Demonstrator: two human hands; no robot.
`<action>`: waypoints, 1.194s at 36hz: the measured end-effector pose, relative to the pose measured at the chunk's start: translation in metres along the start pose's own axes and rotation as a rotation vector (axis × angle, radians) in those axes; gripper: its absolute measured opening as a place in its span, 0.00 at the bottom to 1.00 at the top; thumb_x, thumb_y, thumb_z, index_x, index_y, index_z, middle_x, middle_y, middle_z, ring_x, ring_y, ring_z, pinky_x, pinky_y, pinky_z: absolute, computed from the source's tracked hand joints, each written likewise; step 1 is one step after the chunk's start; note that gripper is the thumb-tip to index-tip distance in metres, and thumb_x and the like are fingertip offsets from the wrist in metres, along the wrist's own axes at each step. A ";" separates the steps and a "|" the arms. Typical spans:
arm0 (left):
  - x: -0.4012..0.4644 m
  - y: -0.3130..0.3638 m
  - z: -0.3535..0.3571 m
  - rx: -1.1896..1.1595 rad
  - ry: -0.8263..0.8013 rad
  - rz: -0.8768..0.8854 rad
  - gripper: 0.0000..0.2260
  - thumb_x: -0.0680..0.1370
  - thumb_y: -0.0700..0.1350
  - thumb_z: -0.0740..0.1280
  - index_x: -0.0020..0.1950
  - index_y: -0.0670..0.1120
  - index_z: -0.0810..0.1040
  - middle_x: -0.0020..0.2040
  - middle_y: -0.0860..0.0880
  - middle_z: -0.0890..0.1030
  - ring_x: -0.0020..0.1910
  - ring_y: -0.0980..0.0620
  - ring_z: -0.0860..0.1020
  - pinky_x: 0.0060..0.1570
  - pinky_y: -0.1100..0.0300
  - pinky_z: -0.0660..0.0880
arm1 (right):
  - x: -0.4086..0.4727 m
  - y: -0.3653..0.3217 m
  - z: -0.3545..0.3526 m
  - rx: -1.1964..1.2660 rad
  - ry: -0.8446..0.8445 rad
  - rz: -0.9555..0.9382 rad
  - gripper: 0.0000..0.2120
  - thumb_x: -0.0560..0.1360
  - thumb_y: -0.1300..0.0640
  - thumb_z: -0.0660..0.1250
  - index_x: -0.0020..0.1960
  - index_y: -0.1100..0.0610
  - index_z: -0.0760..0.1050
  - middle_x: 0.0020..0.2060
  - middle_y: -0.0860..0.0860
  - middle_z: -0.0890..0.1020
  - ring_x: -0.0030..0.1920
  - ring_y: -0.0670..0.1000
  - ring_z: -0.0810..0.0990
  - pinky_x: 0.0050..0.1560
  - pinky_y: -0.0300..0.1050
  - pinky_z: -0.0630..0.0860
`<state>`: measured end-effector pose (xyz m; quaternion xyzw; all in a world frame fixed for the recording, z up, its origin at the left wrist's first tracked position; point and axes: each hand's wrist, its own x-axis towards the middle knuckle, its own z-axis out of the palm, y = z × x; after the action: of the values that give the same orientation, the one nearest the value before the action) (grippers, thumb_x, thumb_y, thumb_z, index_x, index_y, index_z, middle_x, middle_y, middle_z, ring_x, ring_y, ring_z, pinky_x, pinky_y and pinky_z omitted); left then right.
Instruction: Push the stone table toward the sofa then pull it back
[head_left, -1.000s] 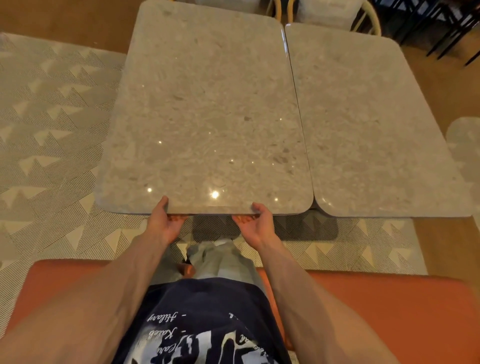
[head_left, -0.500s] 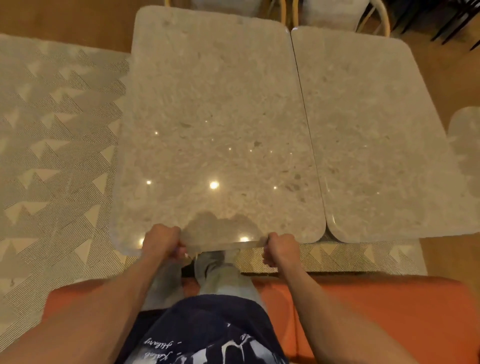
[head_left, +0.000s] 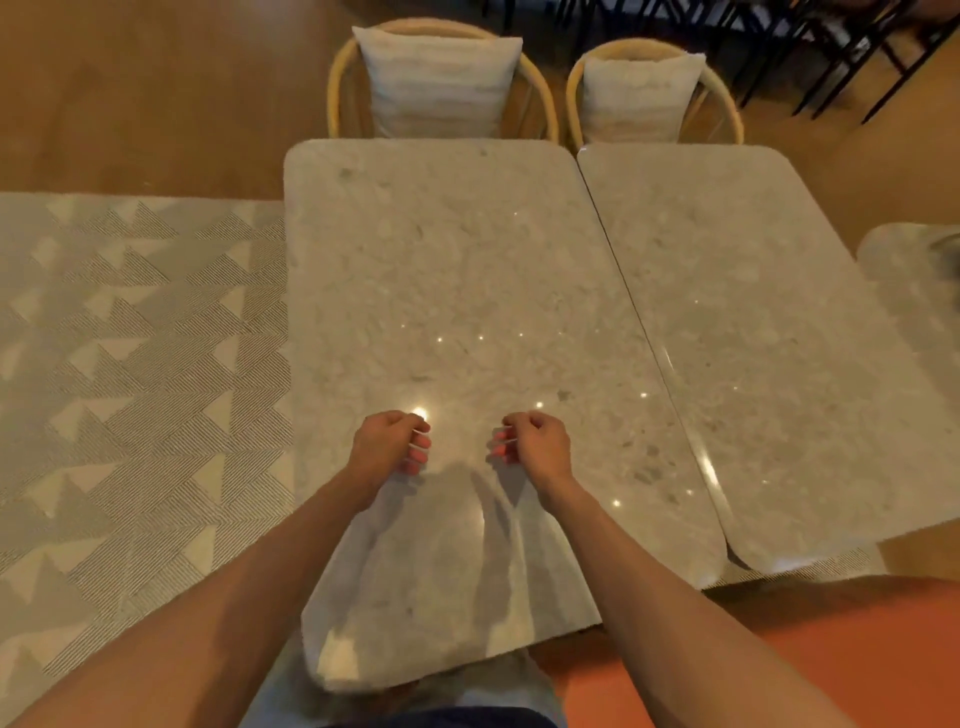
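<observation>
Stone table beneath both loosely curled hands

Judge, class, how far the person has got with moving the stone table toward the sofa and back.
Done, it seems: the stone table sits close in, its near edge over the person's lap at the orange sofa. In hand: nothing is gripped; the left hand and right hand hang loosely curled above the top, apart from its edge. Left: which stroke this is cannot be told from one picture; any return move awaits a fresh grip.
</observation>
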<state>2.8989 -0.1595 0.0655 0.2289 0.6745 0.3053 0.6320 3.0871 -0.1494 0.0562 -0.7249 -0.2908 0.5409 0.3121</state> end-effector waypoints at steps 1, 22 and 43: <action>0.007 0.005 -0.013 0.000 -0.006 0.000 0.07 0.80 0.38 0.64 0.50 0.36 0.79 0.41 0.37 0.77 0.32 0.46 0.73 0.26 0.64 0.70 | -0.002 -0.006 0.013 0.012 0.013 -0.007 0.07 0.75 0.61 0.64 0.43 0.62 0.80 0.36 0.61 0.83 0.34 0.60 0.81 0.39 0.58 0.83; 0.077 0.232 -0.373 -0.008 -0.172 0.377 0.08 0.80 0.42 0.65 0.47 0.41 0.83 0.46 0.41 0.85 0.42 0.47 0.82 0.43 0.52 0.80 | -0.069 -0.194 0.388 0.373 0.010 -0.189 0.07 0.81 0.61 0.63 0.52 0.62 0.79 0.43 0.56 0.84 0.39 0.53 0.80 0.38 0.42 0.77; 0.252 0.517 -0.485 -0.057 -0.284 0.632 0.13 0.82 0.40 0.62 0.62 0.45 0.82 0.57 0.46 0.86 0.60 0.46 0.83 0.60 0.44 0.78 | 0.096 -0.490 0.583 0.397 -0.192 -0.566 0.09 0.82 0.62 0.62 0.57 0.60 0.79 0.50 0.57 0.86 0.46 0.53 0.84 0.46 0.50 0.81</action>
<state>2.3530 0.3225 0.2553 0.4490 0.4668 0.4697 0.5999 2.5069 0.3154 0.2464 -0.4869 -0.3971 0.5446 0.5556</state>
